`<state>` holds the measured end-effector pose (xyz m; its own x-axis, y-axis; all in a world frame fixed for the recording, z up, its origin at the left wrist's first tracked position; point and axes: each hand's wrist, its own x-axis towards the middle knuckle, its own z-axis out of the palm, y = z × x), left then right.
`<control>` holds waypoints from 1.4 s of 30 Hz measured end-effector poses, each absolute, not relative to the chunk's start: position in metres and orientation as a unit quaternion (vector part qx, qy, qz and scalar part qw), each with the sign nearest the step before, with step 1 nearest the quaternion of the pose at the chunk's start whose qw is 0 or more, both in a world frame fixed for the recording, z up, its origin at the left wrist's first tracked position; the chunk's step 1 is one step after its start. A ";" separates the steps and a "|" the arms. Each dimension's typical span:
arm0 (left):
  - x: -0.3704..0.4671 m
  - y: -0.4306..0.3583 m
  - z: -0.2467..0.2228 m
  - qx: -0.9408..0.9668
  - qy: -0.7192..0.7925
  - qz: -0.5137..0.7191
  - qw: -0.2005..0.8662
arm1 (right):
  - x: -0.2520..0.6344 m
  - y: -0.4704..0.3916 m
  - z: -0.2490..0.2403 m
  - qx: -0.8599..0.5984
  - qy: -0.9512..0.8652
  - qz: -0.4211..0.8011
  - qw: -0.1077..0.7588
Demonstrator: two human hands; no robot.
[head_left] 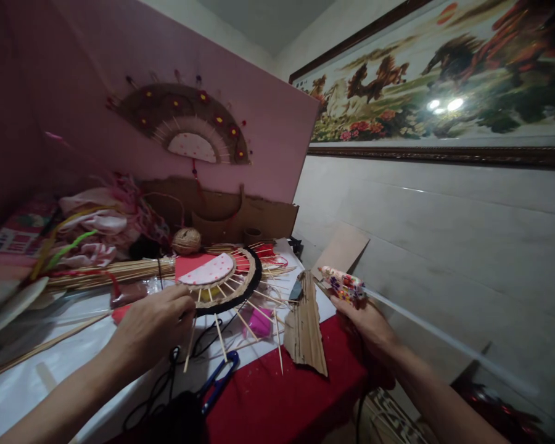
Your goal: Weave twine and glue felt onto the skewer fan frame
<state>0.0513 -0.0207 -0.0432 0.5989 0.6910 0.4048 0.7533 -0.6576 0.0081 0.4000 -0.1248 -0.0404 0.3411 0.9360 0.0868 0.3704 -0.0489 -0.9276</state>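
My left hand (160, 320) pinches the left end of a half-round fan frame (226, 296) above the table. The frame has thin wooden sticks fanning outward, a white spotted half-disc (208, 270) at its centre and a black band along its curve. My right hand (367, 317) is closed around a flower-patterned glue gun (345, 287), held at the table's right edge with a long translucent stick (435, 333) out of its back. Its tip is beside a torn piece of corrugated cardboard (306, 327).
Blue scissors (218, 379) and black cord lie below the frame. A twine ball (186, 240), stick bundle (120, 271) and fabric heap (92, 225) are behind. A finished fan (180, 108) hangs on a pink board; a framed horse picture (425, 80) is at right.
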 end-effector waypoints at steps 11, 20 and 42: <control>0.053 -0.020 -0.051 -0.891 -0.380 -0.227 0.104 | 0.314 -0.123 -0.014 -0.484 -0.487 0.631 0.362; 0.051 -0.016 -0.055 -0.898 -0.368 -0.223 0.088 | 0.254 -0.082 -0.006 -0.533 -0.599 0.557 0.216; 0.048 -0.016 -0.054 -0.896 -0.374 -0.230 0.060 | 0.240 -0.063 -0.021 -0.572 -0.620 0.502 0.189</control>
